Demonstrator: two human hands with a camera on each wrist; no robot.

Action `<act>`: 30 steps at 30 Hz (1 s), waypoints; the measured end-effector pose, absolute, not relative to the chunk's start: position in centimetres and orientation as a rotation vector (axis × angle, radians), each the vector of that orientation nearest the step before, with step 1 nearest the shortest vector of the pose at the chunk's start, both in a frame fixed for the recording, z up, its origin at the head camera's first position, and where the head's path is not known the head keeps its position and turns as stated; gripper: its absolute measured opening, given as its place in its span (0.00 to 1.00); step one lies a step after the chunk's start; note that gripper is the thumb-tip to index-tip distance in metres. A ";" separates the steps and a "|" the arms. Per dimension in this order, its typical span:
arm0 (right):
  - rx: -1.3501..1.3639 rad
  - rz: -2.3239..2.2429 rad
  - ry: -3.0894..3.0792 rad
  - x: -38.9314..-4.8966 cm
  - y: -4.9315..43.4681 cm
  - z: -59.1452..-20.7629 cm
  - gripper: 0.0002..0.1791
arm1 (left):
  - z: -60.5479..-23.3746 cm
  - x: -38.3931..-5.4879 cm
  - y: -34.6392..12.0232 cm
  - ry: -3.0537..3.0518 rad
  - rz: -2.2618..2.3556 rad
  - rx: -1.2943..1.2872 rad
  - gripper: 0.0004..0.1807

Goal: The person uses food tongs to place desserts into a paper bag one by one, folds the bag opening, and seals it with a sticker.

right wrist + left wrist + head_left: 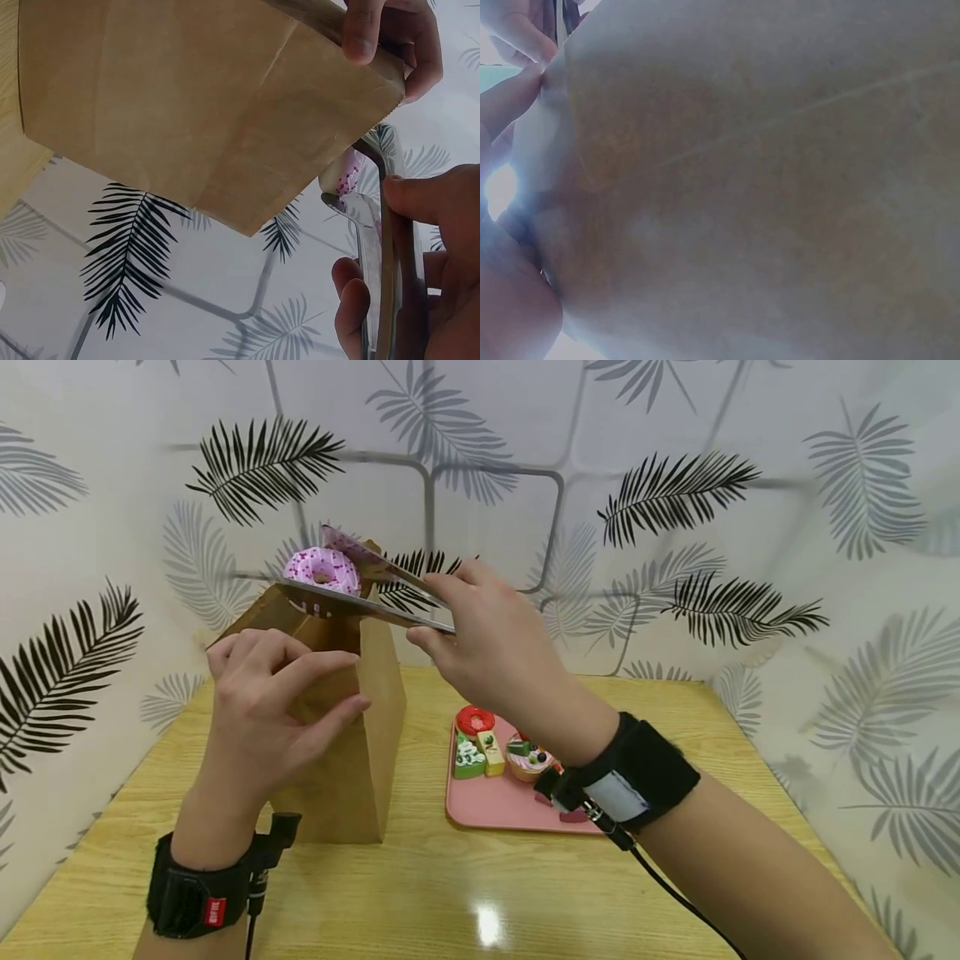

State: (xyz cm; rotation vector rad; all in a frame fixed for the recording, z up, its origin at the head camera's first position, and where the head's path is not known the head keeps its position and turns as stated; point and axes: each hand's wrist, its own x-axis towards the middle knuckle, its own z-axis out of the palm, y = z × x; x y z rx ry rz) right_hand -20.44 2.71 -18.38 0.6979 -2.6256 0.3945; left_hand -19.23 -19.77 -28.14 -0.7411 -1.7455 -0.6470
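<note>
My right hand (498, 652) grips metal tongs (390, 612), whose ends hold a pink sprinkled donut (302, 566). The donut is over the mouth of a brown paper bag (333, 785) that stands upright on the left of the table. With thumb and fingers, my left hand (273, 697) pinches the bag's near upper edge. In the right wrist view the donut (349, 174) is partly hidden behind the tongs and the bag's rim. Bag paper (765, 187) fills most of the left wrist view.
Right of the bag, a pink tray (487, 810) lies on the wooden table (420, 893). On it are a red donut (475, 720), a green cake slice (468, 762), a yellow cake piece (492, 756) and a cupcake (528, 763); my right forearm hides part. A leaf-patterned backdrop (495, 418) stands behind.
</note>
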 end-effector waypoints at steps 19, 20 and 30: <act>0.727 0.468 -2.585 -20.4 4.2 -17.9 0.33 | -28.1 -19.2 -19.6 -1.765 -0.641 -0.745 0.28; 0.723 0.473 -2.581 -20.4 4.4 -17.9 0.33 | -28.1 -19.2 -19.6 -1.762 -0.642 -0.744 0.28; 0.697 0.550 -2.580 -20.5 6.7 -17.8 0.33 | -28.1 -19.3 -19.6 -1.746 -0.654 -0.733 0.28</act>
